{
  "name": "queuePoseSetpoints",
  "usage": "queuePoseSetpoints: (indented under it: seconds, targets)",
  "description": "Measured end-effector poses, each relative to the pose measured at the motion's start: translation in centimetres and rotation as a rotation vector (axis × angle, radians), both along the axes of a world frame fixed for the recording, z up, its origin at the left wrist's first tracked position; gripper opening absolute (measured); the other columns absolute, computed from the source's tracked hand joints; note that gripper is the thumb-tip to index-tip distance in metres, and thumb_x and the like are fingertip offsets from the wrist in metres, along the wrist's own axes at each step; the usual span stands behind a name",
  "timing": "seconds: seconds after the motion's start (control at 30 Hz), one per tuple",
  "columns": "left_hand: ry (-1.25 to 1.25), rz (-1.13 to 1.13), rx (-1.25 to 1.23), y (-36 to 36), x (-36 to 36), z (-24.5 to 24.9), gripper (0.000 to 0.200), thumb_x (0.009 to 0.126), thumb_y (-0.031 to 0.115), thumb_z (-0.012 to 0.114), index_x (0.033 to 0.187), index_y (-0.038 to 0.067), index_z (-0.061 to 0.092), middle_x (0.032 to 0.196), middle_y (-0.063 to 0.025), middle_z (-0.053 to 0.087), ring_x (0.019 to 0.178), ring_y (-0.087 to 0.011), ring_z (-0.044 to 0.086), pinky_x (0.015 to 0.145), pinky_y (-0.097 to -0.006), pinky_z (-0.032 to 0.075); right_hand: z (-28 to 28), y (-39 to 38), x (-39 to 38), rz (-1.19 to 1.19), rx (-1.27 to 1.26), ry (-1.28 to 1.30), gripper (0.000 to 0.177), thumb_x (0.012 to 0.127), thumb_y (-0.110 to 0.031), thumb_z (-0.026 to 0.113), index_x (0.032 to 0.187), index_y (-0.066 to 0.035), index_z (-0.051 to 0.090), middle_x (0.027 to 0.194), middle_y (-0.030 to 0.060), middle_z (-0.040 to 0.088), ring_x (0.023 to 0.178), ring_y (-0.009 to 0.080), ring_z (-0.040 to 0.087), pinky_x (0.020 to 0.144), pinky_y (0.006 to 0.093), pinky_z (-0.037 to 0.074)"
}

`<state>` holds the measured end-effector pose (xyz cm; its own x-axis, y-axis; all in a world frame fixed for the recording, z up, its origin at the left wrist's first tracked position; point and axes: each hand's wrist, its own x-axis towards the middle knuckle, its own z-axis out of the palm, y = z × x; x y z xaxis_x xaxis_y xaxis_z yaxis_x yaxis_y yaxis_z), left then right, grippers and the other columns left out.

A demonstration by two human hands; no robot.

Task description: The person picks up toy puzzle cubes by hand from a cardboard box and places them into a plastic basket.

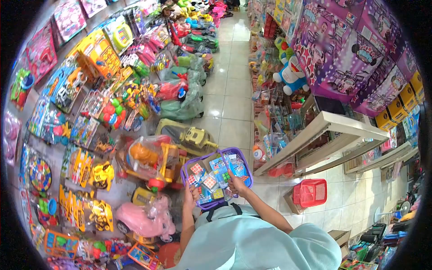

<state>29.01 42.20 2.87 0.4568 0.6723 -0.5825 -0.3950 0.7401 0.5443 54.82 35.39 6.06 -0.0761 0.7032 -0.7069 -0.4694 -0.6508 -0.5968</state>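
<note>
A purple plastic shopping basket (182, 170) is in front of my body at waist height. My left hand (191, 196) is closed on its near left side, thumb uppermost. My right hand (236, 185) is wrapped around the purple handle where it crosses the right part of the basket. Inside lie several packaged puzzle cubes, among them a cube with red and white squares (209, 182) and a cube with green squares (226, 176). Blue-backed packs (240, 167) lie beside them. My fingers hide part of the handle and some of the packs.
Wrapped ride-on toys crowd the left, including a pink ride-on (146, 219) and a yellow one (189, 135). A white frame (321, 128) juts out at right. A red basket (309, 192) sits on the floor beyond my right arm. A tiled aisle (230, 85) runs ahead between toy displays.
</note>
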Motion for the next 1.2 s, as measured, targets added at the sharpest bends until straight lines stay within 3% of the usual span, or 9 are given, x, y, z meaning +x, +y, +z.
queuePoseSetpoints:
  seconds: [0.1, 0.37, 0.43, 0.57, 0.63, 0.73, 0.87, 0.93, 1.2]
  targets:
    - [0.006, -0.022, -0.021, 3.5, 1.4, -2.1, 0.053, 0.093, 0.064, 0.038, 0.06, 0.024, 0.027, 0.048, 0.0092, 0.019, 0.036, -0.0042, 0.016, 0.034, -0.0236, 0.009, -1.3, 3.4, 1.5, -0.002, -0.044, -0.036, 0.065, 0.087, -0.073, 0.037, 0.052, -0.021, 0.023, 0.047, -0.0074, 0.017, 0.034, 0.0072, 0.015, 0.034, 0.0257, 0.009]
    - [-0.04, -0.241, -0.008, 16.2, 7.6, -5.7, 0.054, 0.088, 0.069, 0.04, 0.063, 0.023, 0.03, 0.049, 0.007, 0.02, 0.036, -0.0066, 0.019, 0.032, -0.024, 0.015, -7.7, 11.1, 8.7, -0.057, -0.175, 0.078, 0.068, 0.081, -0.08, 0.034, 0.053, -0.02, 0.021, 0.047, -0.005, 0.017, 0.036, 0.0098, 0.013, 0.036, 0.0277, 0.009]
    - [0.059, -0.297, -0.062, 18.0, 9.6, -5.7, 0.054, 0.088, 0.069, 0.04, 0.064, 0.023, 0.03, 0.049, 0.0072, 0.021, 0.036, -0.0067, 0.02, 0.032, -0.0238, 0.016, -8.3, 12.6, 10.3, -0.037, -0.175, 0.082, 0.069, 0.081, -0.081, 0.032, 0.053, -0.019, 0.021, 0.047, -0.0042, 0.018, 0.036, 0.0111, 0.012, 0.037, 0.0287, 0.009]
    - [0.12, -0.251, -0.066, 21.3, 11.6, -5.0, 0.054, 0.09, 0.068, 0.036, 0.063, 0.022, 0.029, 0.049, 0.0077, 0.021, 0.036, -0.0071, 0.02, 0.033, -0.0242, 0.015, -6.5, 16.7, 11.8, -0.052, -0.23, 0.001, 0.068, 0.081, -0.081, 0.032, 0.055, -0.019, 0.023, 0.047, -0.0044, 0.019, 0.036, 0.0104, 0.014, 0.037, 0.0286, 0.011]
    - [0.028, -0.263, -0.056, 22.5, 11.5, -5.3, 0.054, 0.091, 0.067, 0.035, 0.061, 0.023, 0.028, 0.048, 0.0074, 0.02, 0.037, -0.0076, 0.019, 0.034, -0.0247, 0.014, -5.7, 19.2, 12.0, -0.03, -0.17, -0.25, 0.067, 0.083, -0.079, 0.033, 0.055, -0.018, 0.025, 0.048, -0.0051, 0.02, 0.035, 0.0097, 0.016, 0.036, 0.0281, 0.013]
    - [-0.045, -0.213, -0.161, 24.8, 11.1, -6.3, 0.058, 0.09, 0.069, 0.032, 0.057, 0.023, 0.026, 0.047, 0.0068, 0.019, 0.037, -0.0085, 0.017, 0.036, -0.0255, 0.013, -5.1, 21.6, 12.5, 0.003, -0.172, -0.249, 0.066, 0.084, -0.077, 0.035, 0.055, -0.018, 0.027, 0.048, -0.0054, 0.022, 0.035, 0.0092, 0.02, 0.035, 0.0275, 0.016]
    - [0.05, -0.232, -0.202, 27.4, 13.6, -6.0, 0.06, 0.089, 0.072, 0.031, 0.056, 0.022, 0.024, 0.047, 0.0059, 0.019, 0.037, -0.0094, 0.018, 0.036, -0.0265, 0.013, -6.2, 23.0, 14.4, -0.058, -0.112, -0.285, 0.066, 0.084, -0.076, 0.036, 0.054, -0.018, 0.027, 0.047, -0.0054, 0.023, 0.035, 0.0094, 0.02, 0.035, 0.027, 0.017]
    - [0.051, -0.234, -0.179, 28.6, 15.2, -5.8, 0.061, 0.088, 0.072, 0.031, 0.056, 0.022, 0.024, 0.047, 0.0059, 0.018, 0.037, -0.0096, 0.018, 0.036, -0.0268, 0.013, -7.3, 24.5, 15.5, -0.082, -0.108, -0.428, 0.066, 0.085, -0.075, 0.037, 0.054, -0.018, 0.028, 0.047, -0.0048, 0.024, 0.035, 0.0095, 0.021, 0.035, 0.027, 0.018]
    - [0.045, -0.199, -0.137, 34.8, 20.9, -7.0, 0.062, 0.086, 0.075, 0.034, 0.057, 0.022, 0.023, 0.048, 0.0063, 0.018, 0.038, -0.0099, 0.018, 0.038, -0.027, 0.016, -9.0, 31.9, 22.1, 0.005, -0.047, -0.247, 0.066, 0.087, -0.072, 0.041, 0.053, -0.017, 0.028, 0.048, -0.0031, 0.025, 0.039, 0.0107, 0.025, 0.037, 0.029, 0.024]
